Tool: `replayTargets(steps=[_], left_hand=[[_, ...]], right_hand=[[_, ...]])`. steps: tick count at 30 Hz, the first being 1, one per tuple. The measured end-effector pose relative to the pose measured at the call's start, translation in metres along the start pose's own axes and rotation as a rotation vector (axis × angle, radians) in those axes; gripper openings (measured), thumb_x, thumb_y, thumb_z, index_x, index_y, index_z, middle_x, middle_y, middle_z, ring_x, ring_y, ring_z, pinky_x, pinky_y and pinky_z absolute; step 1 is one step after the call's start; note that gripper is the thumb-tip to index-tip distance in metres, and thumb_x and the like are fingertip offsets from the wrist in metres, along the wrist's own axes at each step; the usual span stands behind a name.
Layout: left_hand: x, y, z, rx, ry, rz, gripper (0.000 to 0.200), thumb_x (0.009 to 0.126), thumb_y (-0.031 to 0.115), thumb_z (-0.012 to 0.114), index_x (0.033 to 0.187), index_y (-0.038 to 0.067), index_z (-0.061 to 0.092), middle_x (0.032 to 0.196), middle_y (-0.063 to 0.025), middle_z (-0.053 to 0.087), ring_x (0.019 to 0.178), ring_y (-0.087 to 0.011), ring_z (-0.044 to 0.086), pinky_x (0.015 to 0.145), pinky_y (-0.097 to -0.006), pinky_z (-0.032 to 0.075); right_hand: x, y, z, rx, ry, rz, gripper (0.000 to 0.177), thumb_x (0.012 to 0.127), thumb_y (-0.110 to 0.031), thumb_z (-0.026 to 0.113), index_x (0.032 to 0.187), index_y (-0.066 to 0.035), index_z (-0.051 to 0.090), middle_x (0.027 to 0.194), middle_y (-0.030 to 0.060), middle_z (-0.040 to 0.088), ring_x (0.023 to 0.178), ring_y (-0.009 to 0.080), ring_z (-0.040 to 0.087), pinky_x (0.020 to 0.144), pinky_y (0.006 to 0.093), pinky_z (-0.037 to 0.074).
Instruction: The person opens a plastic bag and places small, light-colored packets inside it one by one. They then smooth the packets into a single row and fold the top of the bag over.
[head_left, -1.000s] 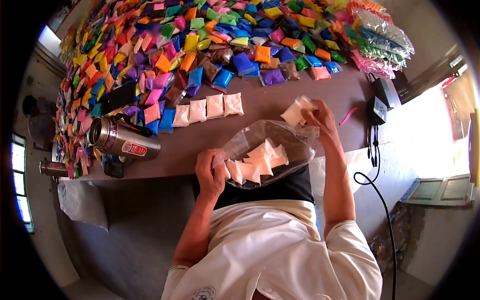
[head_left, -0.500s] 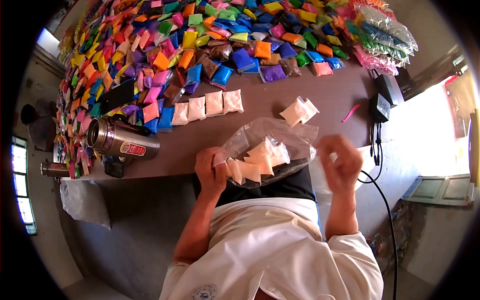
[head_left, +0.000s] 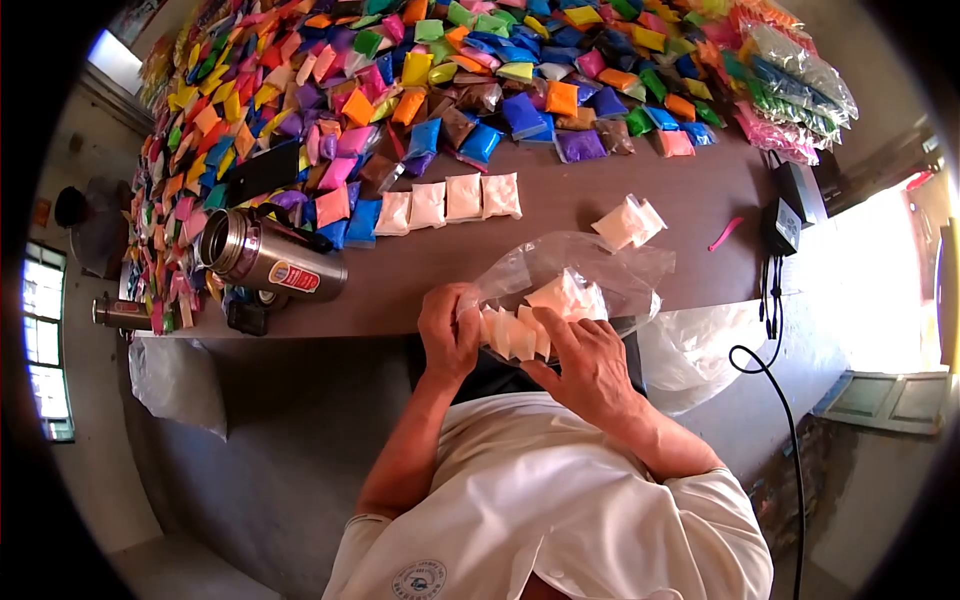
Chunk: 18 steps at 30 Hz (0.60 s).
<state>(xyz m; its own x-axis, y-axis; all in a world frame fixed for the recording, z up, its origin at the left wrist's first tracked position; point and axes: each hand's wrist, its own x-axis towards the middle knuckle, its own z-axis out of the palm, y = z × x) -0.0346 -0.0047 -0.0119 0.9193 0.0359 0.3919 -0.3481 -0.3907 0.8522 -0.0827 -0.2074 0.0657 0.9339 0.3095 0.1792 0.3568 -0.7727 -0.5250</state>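
At the far left edge of the desk [head_left: 560, 215] a small dark flask [head_left: 120, 313] lies beside a steel thermos [head_left: 265, 258], which rests on its side with its open mouth turned left. Beyond them, a heap of coloured packets [head_left: 450, 80] covers the far part of the desk from left to right, with a flat black thing [head_left: 262, 172] lying on it. Just near of the heap lies a row of four white packets [head_left: 455, 200], side by side.

At the near edge, the left hand [head_left: 447, 335] has its fingers clenched on the left rim of a clear plastic bag [head_left: 600, 265]. The bag lies half on the desk and half over the person's lap, and holds a bunch of pale packets [head_left: 560, 298]. The right hand [head_left: 590, 370] lies against the bag's near side, its fingers [head_left: 560, 335] stretched out and released, pressing on the packets through the plastic.

Right of the bag and farther off, two loose white packets [head_left: 628, 222] rest touching each other on bare desk. Farther right are a pink strip [head_left: 724, 233], then two black adapters [head_left: 790, 215] with a cable [head_left: 780, 400] hanging off the edge. At the far right corner lie bagged bundles [head_left: 800, 80] of coloured packets.
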Motion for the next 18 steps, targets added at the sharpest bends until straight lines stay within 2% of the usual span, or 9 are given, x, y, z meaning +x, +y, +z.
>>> replayTargets(steps=[4, 8, 11, 13, 18], left_hand=[[0.001, 0.002, -0.001, -0.016, -0.009, -0.044, 0.023, 0.095, 0.022, 0.056, 0.093, 0.000, 0.063, 0.091, -0.0155, 0.065, 0.085, -0.0342, 0.059, 0.076, -0.0404, 0.048], [0.000, -0.002, -0.002, -0.031, -0.006, -0.053, 0.024, 0.096, 0.023, 0.055, 0.095, 0.000, 0.063, 0.092, -0.0161, 0.064, 0.086, -0.0341, 0.059, 0.076, -0.0402, 0.048], [0.000, -0.002, -0.004, -0.037, -0.019, -0.040, 0.023, 0.095, 0.021, 0.056, 0.096, 0.000, 0.063, 0.093, -0.0155, 0.064, 0.086, -0.0330, 0.059, 0.077, -0.0395, 0.048], [0.000, 0.000, -0.004, -0.084, -0.025, -0.079, 0.023, 0.093, 0.023, 0.060, 0.097, 0.000, 0.063, 0.095, -0.0134, 0.064, 0.089, -0.0307, 0.059, 0.077, -0.0386, 0.048], [0.002, 0.000, -0.010, -0.130, -0.107, -0.039, 0.030, 0.088, 0.029, 0.066, 0.099, 0.001, 0.064, 0.094, -0.0094, 0.063, 0.093, -0.0268, 0.056, 0.082, -0.0367, 0.045]], right_hand=[[0.011, 0.002, 0.010, 0.162, 0.164, 0.007, 0.062, 0.076, -0.017, 0.078, 0.131, -0.006, 0.050, 0.084, 0.0105, 0.064, 0.077, 0.0302, 0.063, 0.073, 0.0414, 0.048], [0.019, 0.005, 0.021, 0.159, 0.184, -0.046, 0.060, 0.078, -0.015, 0.077, 0.130, -0.005, 0.051, 0.086, 0.0120, 0.065, 0.080, 0.0310, 0.064, 0.071, 0.0410, 0.050], [0.021, 0.000, 0.024, 0.187, 0.172, 0.025, 0.057, 0.077, -0.012, 0.078, 0.129, -0.004, 0.054, 0.090, 0.0126, 0.066, 0.079, 0.0322, 0.064, 0.070, 0.0407, 0.052], [0.022, -0.001, 0.024, 0.275, 0.184, 0.025, 0.052, 0.078, -0.009, 0.076, 0.126, -0.005, 0.057, 0.098, 0.0137, 0.065, 0.079, 0.0325, 0.065, 0.071, 0.0409, 0.053], [0.025, 0.000, 0.027, 0.279, 0.236, -0.051, 0.049, 0.078, -0.007, 0.076, 0.124, -0.005, 0.058, 0.102, 0.0141, 0.064, 0.077, 0.0320, 0.065, 0.071, 0.0392, 0.054]])
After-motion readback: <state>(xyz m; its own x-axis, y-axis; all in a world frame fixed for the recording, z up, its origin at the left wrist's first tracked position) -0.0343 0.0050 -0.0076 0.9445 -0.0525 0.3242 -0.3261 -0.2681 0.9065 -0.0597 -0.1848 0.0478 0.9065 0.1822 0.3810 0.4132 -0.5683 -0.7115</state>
